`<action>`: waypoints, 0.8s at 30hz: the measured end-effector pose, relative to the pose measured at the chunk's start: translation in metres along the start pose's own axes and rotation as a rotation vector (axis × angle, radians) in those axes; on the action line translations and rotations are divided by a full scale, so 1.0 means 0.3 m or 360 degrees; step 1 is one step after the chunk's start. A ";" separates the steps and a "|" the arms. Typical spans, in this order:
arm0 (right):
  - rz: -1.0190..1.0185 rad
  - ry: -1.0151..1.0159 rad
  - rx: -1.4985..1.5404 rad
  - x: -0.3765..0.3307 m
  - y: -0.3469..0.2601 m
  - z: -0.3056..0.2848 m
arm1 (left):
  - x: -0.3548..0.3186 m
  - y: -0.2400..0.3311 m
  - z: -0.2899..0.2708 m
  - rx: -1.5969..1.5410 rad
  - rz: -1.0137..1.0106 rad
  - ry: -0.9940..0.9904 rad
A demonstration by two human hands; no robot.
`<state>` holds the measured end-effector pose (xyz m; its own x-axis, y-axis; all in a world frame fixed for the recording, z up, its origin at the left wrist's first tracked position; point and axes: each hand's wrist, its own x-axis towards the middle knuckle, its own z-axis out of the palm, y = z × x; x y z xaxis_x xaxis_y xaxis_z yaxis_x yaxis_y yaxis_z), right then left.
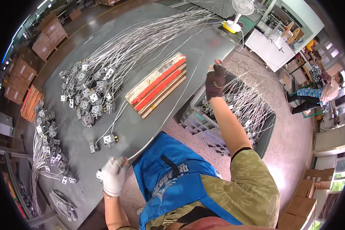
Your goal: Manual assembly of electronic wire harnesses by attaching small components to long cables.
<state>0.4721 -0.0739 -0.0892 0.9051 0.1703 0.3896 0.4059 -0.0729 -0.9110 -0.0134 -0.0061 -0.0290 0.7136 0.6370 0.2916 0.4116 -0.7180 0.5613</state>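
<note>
My left hand (pixel 115 175), in a white glove, is closed round a white cable (pixel 171 113) near the table's front edge. A small grey metal box-shaped part (pixel 99 174) shows beside that hand, partly hidden by it. From there the cable runs up and to the right across the table. My right hand (pixel 215 81), in a dark glove with bare fingertips, is stretched out past the table's right edge, above a crate. Its fingers look curled together; what they hold, if anything, I cannot make out. Two more metal parts (pixel 110 140) with cables lie just beyond my left hand.
A large pile of metal parts (pixel 89 92) with long white cables covers the table's far left. Wooden strips with red bands (pixel 157 86) lie mid-table. A plastic crate (pixel 207 134) of cables stands at right. A white fan (pixel 237 19) is at the far end; another person (pixel 322 92) stands far right.
</note>
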 end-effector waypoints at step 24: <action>-0.0683 -0.0729 -0.1566 0.330 0.285 -0.037 | -0.086 -0.088 0.259 0.0430 -0.0125 0.0283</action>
<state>0.5978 -0.0740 -0.1268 0.6210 0.6899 0.3720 0.7724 -0.6194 -0.1405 0.0013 -0.0254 -0.1115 0.5736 0.7151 0.3995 0.6138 -0.6982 0.3685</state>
